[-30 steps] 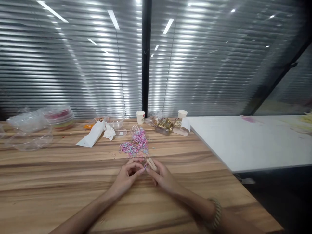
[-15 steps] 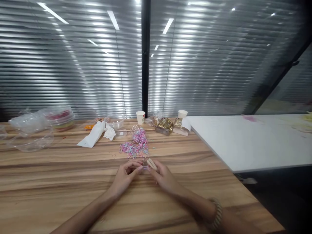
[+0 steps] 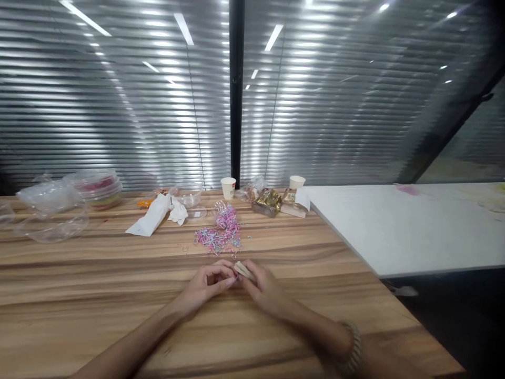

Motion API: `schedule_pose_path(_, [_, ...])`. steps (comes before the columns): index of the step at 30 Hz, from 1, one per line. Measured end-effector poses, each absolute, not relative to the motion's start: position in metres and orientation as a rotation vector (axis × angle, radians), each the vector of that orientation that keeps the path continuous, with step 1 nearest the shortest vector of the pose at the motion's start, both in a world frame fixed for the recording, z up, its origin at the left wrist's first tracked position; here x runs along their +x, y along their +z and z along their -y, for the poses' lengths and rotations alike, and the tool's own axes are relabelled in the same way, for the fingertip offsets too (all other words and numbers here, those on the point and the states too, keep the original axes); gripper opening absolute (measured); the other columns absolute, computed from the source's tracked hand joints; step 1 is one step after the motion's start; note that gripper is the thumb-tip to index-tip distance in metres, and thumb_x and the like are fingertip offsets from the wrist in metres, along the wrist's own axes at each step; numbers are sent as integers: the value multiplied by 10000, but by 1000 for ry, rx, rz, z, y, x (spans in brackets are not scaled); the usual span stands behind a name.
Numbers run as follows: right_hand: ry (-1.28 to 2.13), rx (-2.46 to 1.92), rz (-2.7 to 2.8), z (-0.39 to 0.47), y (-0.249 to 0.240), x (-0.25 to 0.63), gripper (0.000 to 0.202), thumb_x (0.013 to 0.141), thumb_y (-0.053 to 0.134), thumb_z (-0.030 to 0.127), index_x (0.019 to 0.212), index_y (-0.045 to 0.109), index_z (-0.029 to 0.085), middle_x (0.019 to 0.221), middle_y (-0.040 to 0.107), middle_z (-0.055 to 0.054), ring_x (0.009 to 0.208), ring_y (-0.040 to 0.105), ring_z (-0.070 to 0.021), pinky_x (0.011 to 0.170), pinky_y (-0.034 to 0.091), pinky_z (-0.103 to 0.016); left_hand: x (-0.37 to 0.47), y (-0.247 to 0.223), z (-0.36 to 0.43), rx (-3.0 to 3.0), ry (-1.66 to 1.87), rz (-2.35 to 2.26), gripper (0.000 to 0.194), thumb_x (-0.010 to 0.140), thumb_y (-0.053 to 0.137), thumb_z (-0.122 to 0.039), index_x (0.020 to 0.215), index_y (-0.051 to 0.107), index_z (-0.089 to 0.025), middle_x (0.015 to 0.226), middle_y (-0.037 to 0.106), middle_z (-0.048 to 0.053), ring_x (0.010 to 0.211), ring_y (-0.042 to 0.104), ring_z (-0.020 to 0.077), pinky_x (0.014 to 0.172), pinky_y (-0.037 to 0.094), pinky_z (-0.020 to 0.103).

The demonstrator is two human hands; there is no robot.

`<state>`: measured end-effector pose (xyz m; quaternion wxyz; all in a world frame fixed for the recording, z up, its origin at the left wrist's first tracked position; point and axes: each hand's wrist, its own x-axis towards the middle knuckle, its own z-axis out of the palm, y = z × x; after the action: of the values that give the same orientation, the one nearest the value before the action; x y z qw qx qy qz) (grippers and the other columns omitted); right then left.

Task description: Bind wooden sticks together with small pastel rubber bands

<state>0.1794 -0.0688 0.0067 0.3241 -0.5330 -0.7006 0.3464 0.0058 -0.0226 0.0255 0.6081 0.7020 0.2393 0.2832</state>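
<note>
Over the wooden table (image 3: pixel 189 337), my left hand (image 3: pixel 207 284) pinches something too small to make out, its fingertips close to those of the other hand. A pale, light-wood-coloured piece (image 3: pixel 244 271) is gripped between the thumb and fingers of my right hand (image 3: pixel 262 289). Just beyond both hands lies a loose pile of small pink, purple and blue pieces (image 3: pixel 216 239). Behind that pile, more of these pieces spill from a clear plastic cup (image 3: pixel 225 215).
Along the back stand a paper cup (image 3: pixel 228 188), gold wrappers (image 3: pixel 268 201), a second paper cup (image 3: pixel 297 182), white tissue (image 3: pixel 152 216) and stacked clear containers (image 3: pixel 98 189). A white table (image 3: pixel 394 231) adjoins at the right. Blinds hang behind.
My fingertips have come closer together, and the small translucent strip that showed between them is now mostly hidden. The pale piece has tilted flatter in my right hand.
</note>
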Motion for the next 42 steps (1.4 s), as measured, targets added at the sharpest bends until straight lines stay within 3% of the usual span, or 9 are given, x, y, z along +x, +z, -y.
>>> schedule_pose_path(5, [898, -1418, 1784, 67, 8, 181, 440, 835, 280, 432, 986, 497, 80, 901, 509, -4, 734, 358, 110, 644, 200, 15, 8, 30, 24, 1552, 662, -621, 198, 775, 574, -327, 761, 605, -132, 906, 572, 60, 895, 516, 148, 839, 382, 258])
schedule_pose_path(10, [904, -1424, 1746, 66, 9, 178, 460, 833, 274, 451, 969, 505, 77, 885, 513, -5, 712, 357, 111, 634, 205, 20, 3, 29, 20, 1483, 537, -619, 263, 768, 580, -364, 745, 553, -104, 684, 543, 24, 559, 443, 59, 503, 313, 167])
schedule_pose_path(13, [932, -1442, 1748, 68, 9, 177, 459, 829, 278, 455, 939, 511, 75, 848, 510, 1, 689, 353, 114, 625, 204, 22, -1, 28, 17, 1454, 337, -549, 288, 752, 597, -381, 790, 495, -114, 507, 501, -20, 403, 387, 38, 402, 256, 145])
schedule_pose_path(17, [920, -1489, 1696, 69, 9, 178, 467, 816, 297, 481, 928, 501, 76, 829, 502, 7, 675, 350, 118, 615, 216, 29, -1, 31, 17, 1401, 215, -581, 284, 779, 555, -400, 799, 468, -131, 554, 520, -32, 328, 414, 29, 320, 241, 123])
schedule_pose_path(21, [897, -1549, 1660, 69, 10, 179, 467, 811, 302, 487, 901, 492, 70, 787, 488, 10, 644, 331, 120, 600, 212, 28, 0, 36, 17, 1425, 176, -626, 305, 782, 539, -414, 881, 513, -126, 695, 584, 1, 340, 455, 28, 306, 284, 117])
schedule_pose_path(27, [875, -1516, 1641, 70, 11, 177, 486, 822, 277, 491, 938, 491, 70, 809, 496, 4, 651, 331, 117, 606, 210, 27, -6, 40, 11, 1569, 127, -692, 429, 777, 539, -427, 1069, 592, -118, 724, 622, 42, 324, 383, 6, 313, 269, 126])
schedule_pose_path(30, [877, -1487, 1661, 72, 10, 176, 476, 821, 289, 482, 958, 493, 74, 835, 500, 6, 669, 339, 119, 614, 215, 31, -6, 38, 10, 1675, 133, -694, 429, 766, 553, -436, 1058, 618, -129, 693, 619, 38, 367, 377, 13, 356, 290, 136])
schedule_pose_path(36, [876, -1459, 1691, 72, 10, 175, 438, 816, 319, 449, 964, 496, 77, 815, 500, 12, 651, 335, 118, 601, 207, 23, 3, 30, 18, 1766, 310, -812, 395, 727, 580, -468, 734, 630, -76, 506, 498, -5, 446, 401, 46, 442, 303, 157])
schedule_pose_path(42, [891, -1424, 1652, 65, 8, 176, 412, 811, 339, 402, 1026, 495, 87, 903, 510, -2, 737, 384, 107, 643, 232, 34, 9, 31, 25, 1753, 432, -854, 495, 735, 542, -497, 942, 658, -62, 432, 350, -52, 396, 272, 31, 396, 196, 157])
